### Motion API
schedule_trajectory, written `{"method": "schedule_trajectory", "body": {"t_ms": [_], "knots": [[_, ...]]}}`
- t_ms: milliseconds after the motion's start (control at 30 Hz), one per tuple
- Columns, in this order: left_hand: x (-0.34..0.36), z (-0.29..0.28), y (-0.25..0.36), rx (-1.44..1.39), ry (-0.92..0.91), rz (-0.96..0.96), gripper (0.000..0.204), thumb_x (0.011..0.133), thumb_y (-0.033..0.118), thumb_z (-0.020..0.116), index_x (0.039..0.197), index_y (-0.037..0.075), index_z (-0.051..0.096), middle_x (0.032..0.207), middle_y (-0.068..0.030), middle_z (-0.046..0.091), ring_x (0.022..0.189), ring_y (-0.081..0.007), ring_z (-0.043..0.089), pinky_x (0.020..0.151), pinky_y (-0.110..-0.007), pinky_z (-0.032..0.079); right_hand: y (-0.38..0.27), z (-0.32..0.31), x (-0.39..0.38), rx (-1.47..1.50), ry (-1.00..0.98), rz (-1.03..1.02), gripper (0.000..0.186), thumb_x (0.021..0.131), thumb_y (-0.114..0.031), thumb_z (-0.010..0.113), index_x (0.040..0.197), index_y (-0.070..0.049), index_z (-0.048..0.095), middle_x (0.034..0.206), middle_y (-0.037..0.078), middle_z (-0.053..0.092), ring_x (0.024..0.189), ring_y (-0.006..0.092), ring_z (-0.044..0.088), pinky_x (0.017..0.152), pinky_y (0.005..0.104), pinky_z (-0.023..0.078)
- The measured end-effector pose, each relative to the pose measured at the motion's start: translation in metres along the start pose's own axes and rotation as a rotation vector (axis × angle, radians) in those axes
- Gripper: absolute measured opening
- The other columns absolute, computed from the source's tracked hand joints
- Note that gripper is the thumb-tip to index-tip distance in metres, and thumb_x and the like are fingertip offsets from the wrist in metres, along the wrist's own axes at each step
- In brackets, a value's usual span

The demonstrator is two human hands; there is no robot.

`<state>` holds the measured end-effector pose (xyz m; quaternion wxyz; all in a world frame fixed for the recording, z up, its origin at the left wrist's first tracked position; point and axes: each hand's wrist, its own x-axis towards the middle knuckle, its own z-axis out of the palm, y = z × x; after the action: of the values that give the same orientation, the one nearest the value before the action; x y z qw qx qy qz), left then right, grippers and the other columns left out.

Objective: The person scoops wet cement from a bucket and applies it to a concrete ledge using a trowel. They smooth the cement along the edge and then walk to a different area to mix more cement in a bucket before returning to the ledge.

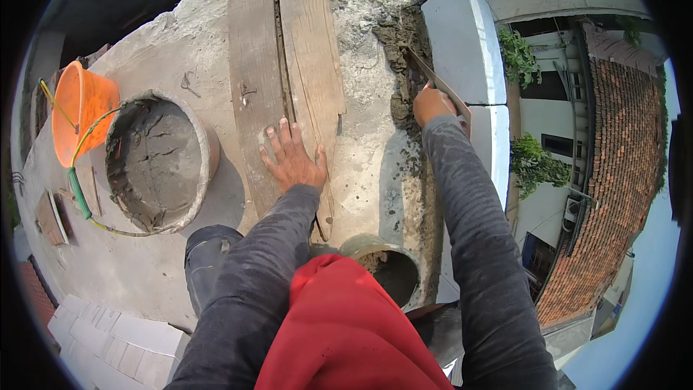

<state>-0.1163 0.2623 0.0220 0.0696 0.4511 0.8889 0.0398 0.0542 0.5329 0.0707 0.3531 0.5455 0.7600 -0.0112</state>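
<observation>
My left hand (pixel 294 157) lies flat on two weathered wooden planks (pixel 253 43), its fingers spread. Over at the right, my right hand (pixel 435 107) is closed around a trowel (pixel 446 85); its thin metal blade shows, while the handle is hidden in my grip. The blade sits over a rough strip of wet grey mortar (pixel 399 47), beside a row of pale blocks (pixel 465 43) along the edge. Lumps and crumbs of mortar run down the strip toward me.
A bucket of grey mortar (pixel 155 162) stands on the concrete slab (pixel 155 274) at left, with an orange bucket (pixel 83 105) behind it. A round container (pixel 390 267) sits near my legs. Beyond the blocks, the edge drops toward a tiled roof (pixel 613 173) and plants.
</observation>
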Motion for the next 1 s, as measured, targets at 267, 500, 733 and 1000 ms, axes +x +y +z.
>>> {"method": "schedule_trajectory", "body": {"t_ms": [267, 500, 733, 1000], "knots": [[0.001, 0.000, 0.006, -0.026, 0.031, 0.034, 0.082, 0.093, 0.051, 0.055, 0.156, 0.006, 0.028, 0.167, -0.0103, 0.012, 0.154, -0.0355, 0.004, 0.121, -0.062, 0.006, 0.023, -0.005, -0.022, 0.085, -0.092, 0.065, 0.038, 0.104, -0.017, 0.041, 0.124, 0.006, 0.064, 0.113, 0.023, 0.071, 0.107, 0.0363, 0.070, 0.088, 0.0455, 0.057], [0.000, 0.004, -0.002, -0.002, 0.031, 0.008, 0.081, 0.093, 0.052, 0.054, 0.155, 0.006, 0.031, 0.167, -0.0105, 0.013, 0.154, -0.0361, 0.007, 0.121, -0.063, 0.008, 0.001, 0.015, -0.122, 0.203, 0.006, -0.018, 0.033, 0.103, -0.023, 0.042, 0.105, 0.000, 0.065, 0.093, 0.024, 0.073, 0.094, 0.0426, 0.071, 0.086, 0.0518, 0.056], [-0.002, -0.001, 0.005, -0.051, 0.008, 0.035, 0.078, 0.094, 0.048, 0.054, 0.155, 0.006, 0.028, 0.166, -0.0112, 0.015, 0.154, -0.0359, 0.004, 0.121, -0.062, 0.005, 0.002, -0.070, 0.057, -0.149, 0.278, -0.001, 0.030, 0.095, -0.015, 0.056, 0.119, -0.002, 0.069, 0.106, 0.017, 0.075, 0.100, 0.0311, 0.073, 0.081, 0.0456, 0.059], [0.001, 0.003, -0.003, -0.031, -0.030, -0.002, 0.083, 0.094, 0.053, 0.053, 0.158, 0.008, 0.026, 0.166, -0.0099, 0.013, 0.154, -0.0351, 0.004, 0.120, -0.064, 0.006, 0.009, -0.050, -0.028, -0.805, 0.133, -0.432, 0.028, 0.095, -0.017, 0.058, 0.113, -0.001, 0.073, 0.103, 0.018, 0.073, 0.098, 0.0349, 0.069, 0.079, 0.0471, 0.056]]}}
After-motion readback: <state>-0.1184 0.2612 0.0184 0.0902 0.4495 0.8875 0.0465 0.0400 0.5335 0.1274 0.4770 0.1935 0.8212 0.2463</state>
